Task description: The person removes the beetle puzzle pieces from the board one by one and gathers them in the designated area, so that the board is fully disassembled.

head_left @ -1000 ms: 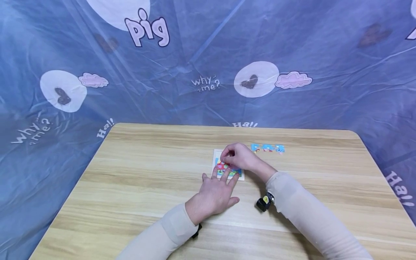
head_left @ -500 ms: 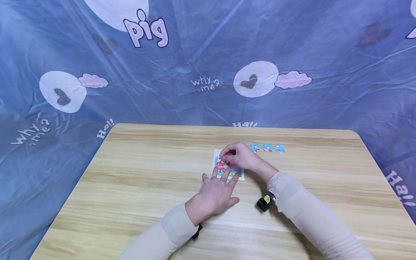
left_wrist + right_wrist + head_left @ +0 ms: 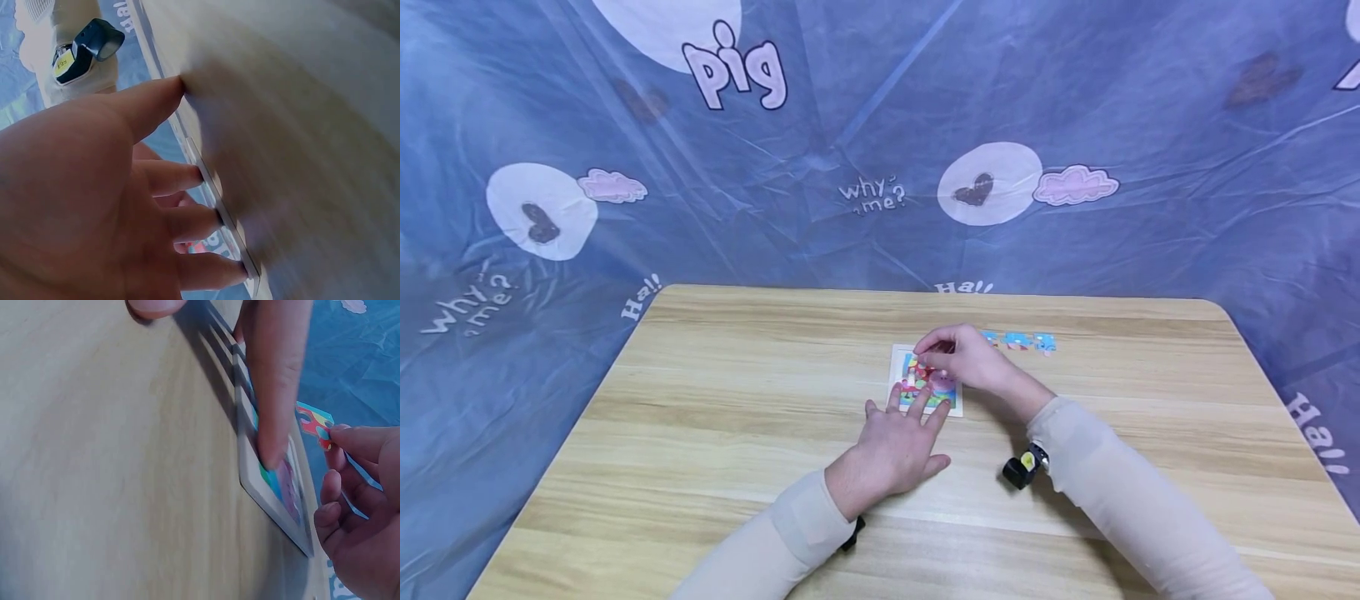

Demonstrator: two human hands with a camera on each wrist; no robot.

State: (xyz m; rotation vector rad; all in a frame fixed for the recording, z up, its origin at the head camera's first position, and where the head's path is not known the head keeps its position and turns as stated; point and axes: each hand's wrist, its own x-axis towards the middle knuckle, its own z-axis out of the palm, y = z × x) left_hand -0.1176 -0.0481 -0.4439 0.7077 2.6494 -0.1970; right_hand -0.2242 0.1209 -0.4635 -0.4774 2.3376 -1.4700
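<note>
A small jigsaw puzzle in a white-rimmed tray (image 3: pixel 896 364) lies on the table, with colourful picture pieces inside it. My left hand (image 3: pixel 895 447) is spread over its near edge, fingertips resting on the puzzle and thumb out to the side on the wood. Above the tray's far part, my right hand (image 3: pixel 972 360) pinches a red, yellow and blue puzzle piece (image 3: pixel 317 427) between thumb and forefinger. In the right wrist view that piece is held tilted, apart from the tray. My right fingers hide part of the picture in the head view.
Loose blue puzzle pieces (image 3: pixel 1018 341) lie in a row behind and right of the tray; the leftmost is partly covered by my right hand. A wooden table (image 3: pixel 737 417) carries everything. Blue printed cloth (image 3: pixel 820 242) hangs behind it.
My right hand has shifted slightly right with the puzzle piece pinched in it, and the tray's upper left shows more. It now covers part of the leftmost loose piece. The left hand stays put.
</note>
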